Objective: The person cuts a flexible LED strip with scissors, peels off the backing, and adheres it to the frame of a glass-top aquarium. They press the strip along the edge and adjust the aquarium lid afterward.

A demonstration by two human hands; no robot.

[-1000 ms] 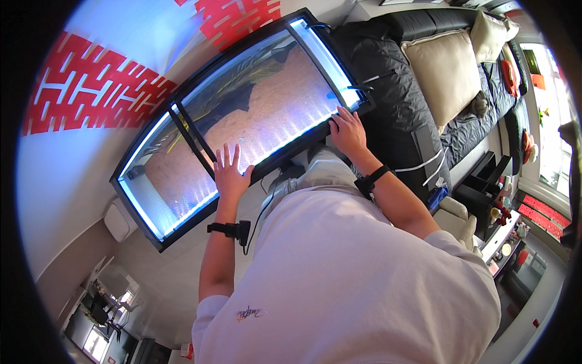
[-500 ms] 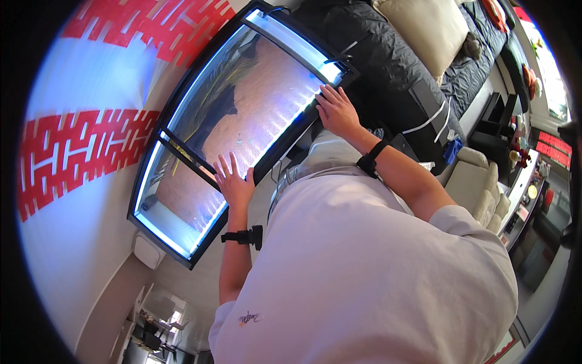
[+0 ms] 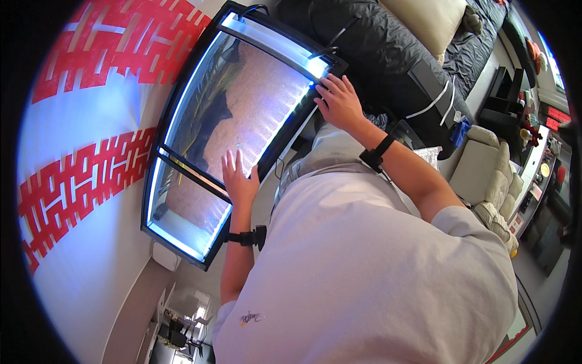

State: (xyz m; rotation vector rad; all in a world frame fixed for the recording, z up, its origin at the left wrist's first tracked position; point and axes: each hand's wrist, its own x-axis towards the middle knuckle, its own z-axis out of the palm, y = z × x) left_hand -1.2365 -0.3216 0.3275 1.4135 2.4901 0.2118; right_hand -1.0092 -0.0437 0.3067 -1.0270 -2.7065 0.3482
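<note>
A glass fish tank (image 3: pixel 284 141) with a black frame stands before me, lit blue-white along its edges. Through its top show pale sand (image 3: pixel 254 91), a dark shape (image 3: pixel 212 121) and yellow-green plant-like fronds (image 3: pixel 193 138). My left hand (image 3: pixel 241 183) lies over the near rim, close to the dark crossbar (image 3: pixel 189 171), fingers stretched out and thumb apart. Toward the right end of that rim rests my right hand (image 3: pixel 341 104), its fingers extended. Neither hand holds anything. Exact contact under the palms is hidden. A black band (image 3: pixel 245 238) circles my left wrist, another (image 3: pixel 377 153) my right.
A black quilted sofa (image 3: pixel 388 54) with a beige cushion (image 3: pixel 424 27) stands right of the tank, a white cable (image 3: pixel 431 104) on its side. The wall (image 3: pixel 79 127) with red cut-out decorations is at left. A beige armchair (image 3: pixel 476 161) stands farther right.
The view has turned slightly, so the tank and room sit differently in the picture. Both hands stay at the tank's near rim; the left hand's fingers are closer together.
</note>
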